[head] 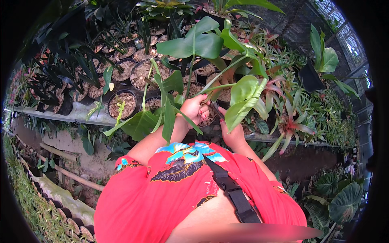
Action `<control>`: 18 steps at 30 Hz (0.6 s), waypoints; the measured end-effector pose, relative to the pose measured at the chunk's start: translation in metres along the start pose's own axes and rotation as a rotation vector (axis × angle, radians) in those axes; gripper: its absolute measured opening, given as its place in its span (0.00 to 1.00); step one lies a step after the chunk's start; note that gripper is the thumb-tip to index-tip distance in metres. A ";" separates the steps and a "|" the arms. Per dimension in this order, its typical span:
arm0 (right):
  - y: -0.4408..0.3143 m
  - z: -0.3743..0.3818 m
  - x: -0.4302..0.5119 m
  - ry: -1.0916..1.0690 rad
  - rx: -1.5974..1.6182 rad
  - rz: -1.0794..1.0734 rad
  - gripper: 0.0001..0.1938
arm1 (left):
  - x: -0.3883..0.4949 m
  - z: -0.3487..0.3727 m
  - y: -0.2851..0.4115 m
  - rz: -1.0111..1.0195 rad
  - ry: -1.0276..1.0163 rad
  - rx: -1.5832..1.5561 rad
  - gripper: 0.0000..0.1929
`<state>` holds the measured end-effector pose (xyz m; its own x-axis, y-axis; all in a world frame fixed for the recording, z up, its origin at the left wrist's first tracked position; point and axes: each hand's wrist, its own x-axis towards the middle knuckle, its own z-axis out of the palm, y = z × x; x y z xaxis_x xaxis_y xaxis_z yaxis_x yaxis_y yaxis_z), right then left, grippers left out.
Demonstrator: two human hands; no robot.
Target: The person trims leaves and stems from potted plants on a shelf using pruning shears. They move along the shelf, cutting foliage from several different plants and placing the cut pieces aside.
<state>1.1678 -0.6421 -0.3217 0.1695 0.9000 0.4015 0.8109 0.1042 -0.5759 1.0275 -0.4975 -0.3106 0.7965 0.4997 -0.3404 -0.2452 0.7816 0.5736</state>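
My left hand (197, 110) is closed around the stems of a leafy plant, low down near their base. Broad, deeply lobed green leaves (194, 42) rise above that grip, and others (142, 123) hang over my left forearm. A lighter curled leaf (244, 101) leans out above my right hand (232, 130). Between my right thumb and fingers is a dark, narrow hand tool (217, 110), its tip close to the left hand; its exact kind is unclear. Below the hands, a pot filled with wood chips (209, 118) is partly covered by them.
Black pots with wood chips (122, 104) crowd the bench to the left. Pink-centred bromeliads (290, 126) spread over the bench's right side. Its front edge (82, 117) runs before my body. A black pot with a plant (310, 77) stands tilted at right. Bamboo poles (70, 171) lie low at left.
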 end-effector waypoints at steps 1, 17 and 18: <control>-0.001 -0.001 -0.003 0.015 0.021 -0.008 0.19 | 0.000 -0.001 0.000 0.002 -0.018 0.013 0.13; 0.021 -0.026 -0.042 0.051 0.225 0.123 0.19 | -0.029 0.004 -0.014 -0.251 -0.313 0.803 0.15; 0.023 -0.029 -0.050 0.081 0.264 0.133 0.19 | -0.032 0.004 -0.015 -0.249 -0.312 0.925 0.15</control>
<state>1.1941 -0.6974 -0.3345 0.3175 0.8774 0.3596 0.6069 0.1033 -0.7880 1.0084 -0.5269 -0.3054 0.9082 0.1381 -0.3950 0.3678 0.1869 0.9109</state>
